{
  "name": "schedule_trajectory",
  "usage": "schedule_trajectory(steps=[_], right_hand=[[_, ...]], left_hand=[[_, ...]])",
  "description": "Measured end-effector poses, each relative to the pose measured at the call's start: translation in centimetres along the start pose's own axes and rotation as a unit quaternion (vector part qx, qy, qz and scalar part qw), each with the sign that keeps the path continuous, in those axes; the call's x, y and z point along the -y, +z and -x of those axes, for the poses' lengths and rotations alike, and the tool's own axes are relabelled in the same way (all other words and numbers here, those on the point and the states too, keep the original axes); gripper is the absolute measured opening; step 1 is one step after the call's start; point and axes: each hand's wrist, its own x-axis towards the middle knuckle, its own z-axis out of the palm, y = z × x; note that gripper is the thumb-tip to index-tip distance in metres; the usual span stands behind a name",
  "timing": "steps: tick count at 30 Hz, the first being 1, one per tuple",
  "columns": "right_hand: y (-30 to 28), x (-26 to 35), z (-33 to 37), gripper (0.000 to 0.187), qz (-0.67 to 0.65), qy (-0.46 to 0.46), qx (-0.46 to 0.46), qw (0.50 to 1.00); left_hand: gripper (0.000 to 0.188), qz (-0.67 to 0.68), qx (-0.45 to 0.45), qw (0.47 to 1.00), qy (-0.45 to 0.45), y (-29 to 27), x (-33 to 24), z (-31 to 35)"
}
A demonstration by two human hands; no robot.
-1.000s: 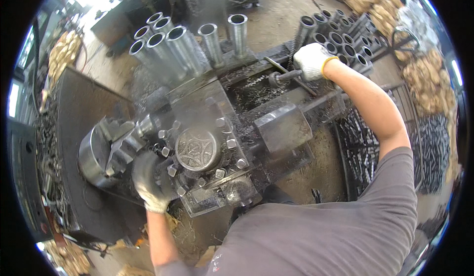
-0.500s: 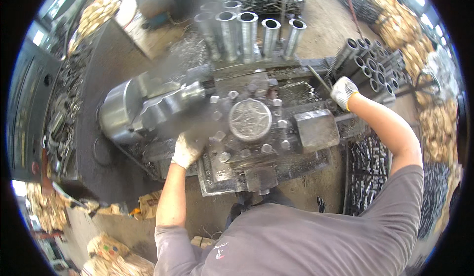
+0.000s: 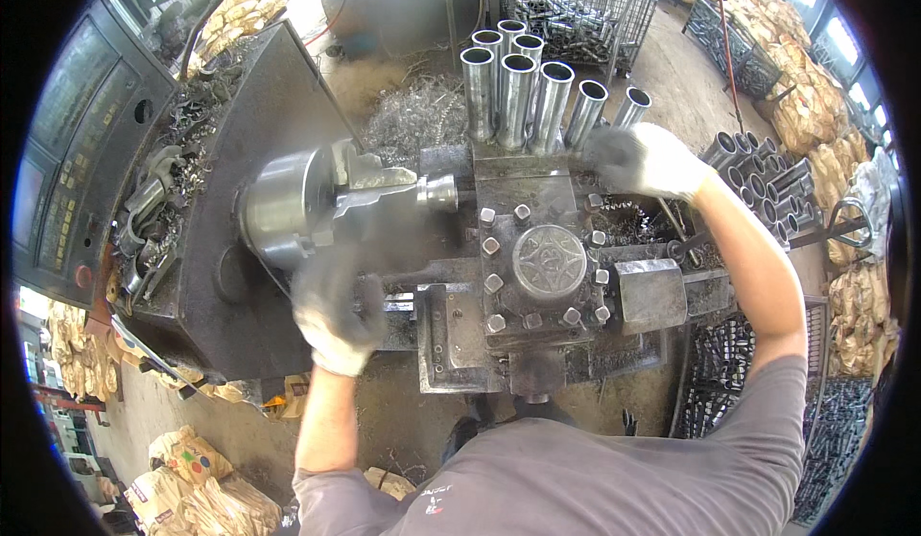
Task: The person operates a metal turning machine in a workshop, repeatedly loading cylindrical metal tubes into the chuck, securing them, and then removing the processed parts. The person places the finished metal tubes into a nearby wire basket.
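My left hand, in a greasy white glove, is beside the lower edge of the steel chuck of a lathe. Its thumb stands apart from the fingers, whose tips are blurred; I see nothing held. The chuck's jaws surround a metal workpiece that points to the right. My right hand, gloved too, is up by the rightmost of several upright steel tubes standing behind the square tool post. A smear hides its fingers, so a grip on the tube cannot be made out.
Square-headed bolts ring the tool post. A metal block juts from its right side. More tubes lean at the right. A control panel and a chip-covered housing stand left. Wire bins of parts are at the back.
My right hand has left the lever at the right and moved up and left to the standing tubes. My left hand has moved from the tool post toward the chuck. The view has shifted.
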Motion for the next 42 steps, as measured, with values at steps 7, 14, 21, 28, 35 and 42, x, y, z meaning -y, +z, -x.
schedule_trajectory(steps=[7,14,21,28,35,42], right_hand=[[10.3,14.3,-17.9,0.071,0.062,-0.176,0.240,0.953],[15.0,5.0,-24.0,0.056,-0.257,0.045,0.543,0.798],[9.2,9.0,-16.3,0.050,0.140,-0.171,0.243,0.945],[1.6,3.8,-2.5,0.075,-0.032,-0.014,-0.244,0.969],[0.3,21.6,9.1,0.064,-0.222,-0.006,-0.145,0.964],[18.8,26.2,15.6,0.047,-0.654,0.098,0.127,0.739]], left_hand=[[0.057,-0.245,0.034,0.967,-0.066,2.4,10.5,-3.4],[0.054,-0.185,-0.009,0.981,-0.059,3.5,10.2,-4.5],[0.052,-0.170,0.031,0.981,-0.085,1.8,9.8,-3.8],[0.058,-0.209,-0.012,0.977,-0.038,2.5,11.5,-2.9],[0.057,0.130,0.046,0.973,-0.187,-0.2,4.4,0.8],[0.074,0.764,0.127,0.468,-0.426,-3.2,-10.4,11.8]])
